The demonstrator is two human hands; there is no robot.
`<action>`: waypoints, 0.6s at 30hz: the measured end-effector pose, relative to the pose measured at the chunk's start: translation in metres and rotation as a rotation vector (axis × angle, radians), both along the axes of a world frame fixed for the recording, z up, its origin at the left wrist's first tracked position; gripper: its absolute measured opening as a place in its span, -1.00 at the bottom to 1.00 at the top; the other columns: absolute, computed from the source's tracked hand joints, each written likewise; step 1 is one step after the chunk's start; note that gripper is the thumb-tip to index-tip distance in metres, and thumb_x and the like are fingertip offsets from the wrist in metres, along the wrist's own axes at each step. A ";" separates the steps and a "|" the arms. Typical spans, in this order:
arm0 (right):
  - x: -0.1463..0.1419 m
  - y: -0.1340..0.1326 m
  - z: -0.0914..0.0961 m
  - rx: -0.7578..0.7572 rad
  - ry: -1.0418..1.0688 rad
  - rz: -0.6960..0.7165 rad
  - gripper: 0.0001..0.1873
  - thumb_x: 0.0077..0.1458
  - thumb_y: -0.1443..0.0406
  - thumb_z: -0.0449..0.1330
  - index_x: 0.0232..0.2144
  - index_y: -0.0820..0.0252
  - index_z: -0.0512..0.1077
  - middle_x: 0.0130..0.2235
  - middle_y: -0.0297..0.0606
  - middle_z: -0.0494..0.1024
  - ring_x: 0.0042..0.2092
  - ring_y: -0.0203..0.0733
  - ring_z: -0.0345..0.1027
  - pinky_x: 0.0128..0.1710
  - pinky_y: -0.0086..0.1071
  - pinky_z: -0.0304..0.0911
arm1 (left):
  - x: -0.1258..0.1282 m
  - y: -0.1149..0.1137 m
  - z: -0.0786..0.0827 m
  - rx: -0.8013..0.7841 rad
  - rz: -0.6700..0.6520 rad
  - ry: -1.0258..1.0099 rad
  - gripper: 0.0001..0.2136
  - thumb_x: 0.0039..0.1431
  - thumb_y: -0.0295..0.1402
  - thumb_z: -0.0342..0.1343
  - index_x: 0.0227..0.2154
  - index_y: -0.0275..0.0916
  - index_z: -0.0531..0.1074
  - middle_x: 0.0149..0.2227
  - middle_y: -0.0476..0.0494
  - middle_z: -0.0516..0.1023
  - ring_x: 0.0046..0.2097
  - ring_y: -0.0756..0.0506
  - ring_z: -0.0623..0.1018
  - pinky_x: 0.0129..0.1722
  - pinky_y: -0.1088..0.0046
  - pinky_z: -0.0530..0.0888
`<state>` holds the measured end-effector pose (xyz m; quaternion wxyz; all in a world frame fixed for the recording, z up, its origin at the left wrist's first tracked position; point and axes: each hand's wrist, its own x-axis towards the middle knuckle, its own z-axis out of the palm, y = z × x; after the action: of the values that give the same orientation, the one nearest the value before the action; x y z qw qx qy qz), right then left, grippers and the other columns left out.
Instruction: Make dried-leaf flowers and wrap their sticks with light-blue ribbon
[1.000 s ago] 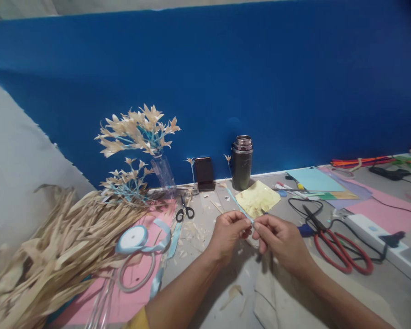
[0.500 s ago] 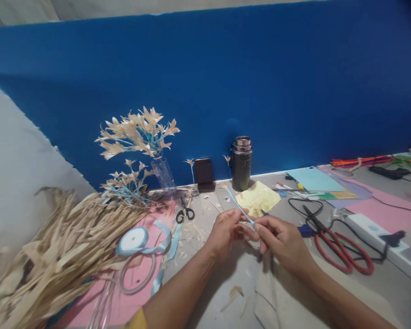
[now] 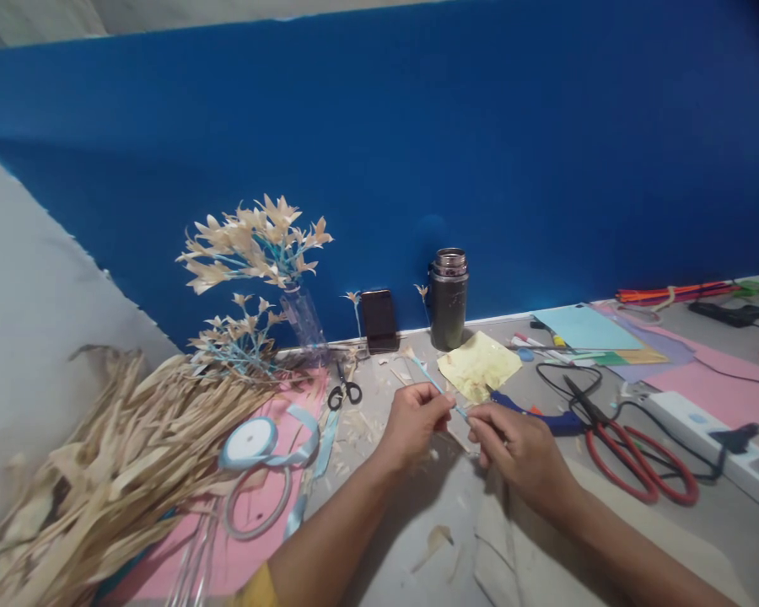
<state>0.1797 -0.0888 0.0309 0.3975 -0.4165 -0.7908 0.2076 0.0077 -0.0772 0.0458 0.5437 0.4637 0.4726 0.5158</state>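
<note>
My left hand (image 3: 414, 421) and my right hand (image 3: 512, 447) meet over the grey table, both pinching a thin stick wrapped in light-blue ribbon (image 3: 433, 384). The stick slants up and to the left and ends in a small dried-leaf flower. Fingers of both hands are closed on its lower end. A blue glue gun (image 3: 537, 413) lies just behind my right hand.
A pile of dried leaves (image 3: 101, 455) fills the left. Nearby are a ribbon roll (image 3: 248, 441), small black scissors (image 3: 343, 389), a vase of leaf flowers (image 3: 259, 244), a phone (image 3: 379, 319), a flask (image 3: 449, 297), yellow paper (image 3: 479, 364), red scissors (image 3: 632, 455) and a power strip (image 3: 696, 421).
The hands with the stick have shifted slightly lower and left, and the stick's tip dropped a little. The blue glue gun behind my right hand has come into view.
</note>
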 end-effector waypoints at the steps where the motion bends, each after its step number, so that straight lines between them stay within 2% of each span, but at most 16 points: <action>1: 0.000 0.000 0.000 0.033 -0.024 0.002 -0.74 0.29 0.30 -0.01 -0.36 0.13 0.46 -0.52 -0.38 0.55 -0.55 -0.27 0.45 -0.42 -0.42 0.29 | 0.001 -0.001 0.000 0.000 0.018 0.012 -0.63 -0.09 -0.12 0.35 -0.68 -0.27 0.35 -0.68 0.01 0.36 -0.58 0.06 0.29 -0.49 0.50 0.24; 3: 0.000 0.000 0.000 0.088 -0.057 -0.004 -0.73 0.30 0.30 -0.01 -0.36 0.14 0.46 -0.50 -0.34 0.56 -0.52 -0.25 0.46 -0.40 -0.40 0.29 | 0.001 -0.002 0.002 -0.023 0.003 -0.023 -0.63 -0.12 -0.10 0.36 -0.63 -0.28 0.39 -0.62 -0.03 0.42 -0.56 0.04 0.36 -0.47 0.48 0.29; 7: 0.001 0.001 0.002 0.168 -0.076 -0.028 -0.73 0.31 0.30 -0.02 -0.33 0.14 0.47 -0.45 -0.28 0.60 -0.50 -0.23 0.47 -0.38 -0.39 0.31 | 0.001 -0.006 0.006 -0.134 -0.123 -0.226 -0.54 -0.07 0.06 0.28 -0.32 -0.26 0.48 -0.32 -0.17 0.59 -0.47 -0.05 0.53 -0.45 0.43 0.38; 9: 0.003 0.002 0.001 0.204 -0.092 -0.036 -0.73 0.31 0.30 -0.02 -0.30 0.15 0.48 -0.44 -0.26 0.61 -0.50 -0.22 0.46 -0.36 -0.38 0.32 | 0.001 -0.008 0.006 -0.136 -0.092 -0.210 -0.60 -0.06 0.00 0.29 -0.37 -0.29 0.48 -0.36 -0.19 0.59 -0.49 -0.02 0.50 -0.46 0.46 0.36; 13: 0.003 0.002 0.000 0.221 -0.099 -0.027 -0.71 0.32 0.30 -0.02 -0.30 0.16 0.49 -0.42 -0.24 0.61 -0.49 -0.23 0.46 -0.37 -0.39 0.30 | 0.006 -0.015 0.005 -0.084 -0.036 -0.130 -0.77 -0.10 -0.26 0.33 -0.49 -0.31 0.47 -0.46 -0.15 0.57 -0.49 0.03 0.44 -0.43 0.50 0.33; 18: 0.000 -0.001 0.004 0.161 -0.024 -0.028 -0.72 0.29 0.27 0.01 -0.31 0.15 0.50 -0.42 -0.23 0.62 -0.49 -0.22 0.45 -0.37 -0.38 0.30 | 0.015 -0.021 0.006 -0.087 0.008 -0.149 -0.76 -0.05 -0.22 0.31 -0.53 -0.30 0.45 -0.50 -0.10 0.52 -0.46 0.01 0.44 -0.40 0.48 0.34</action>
<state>0.1798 -0.0902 0.0348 0.4232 -0.3965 -0.8037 0.1330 0.0222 -0.0987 0.0514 0.5949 0.3982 0.4545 0.5301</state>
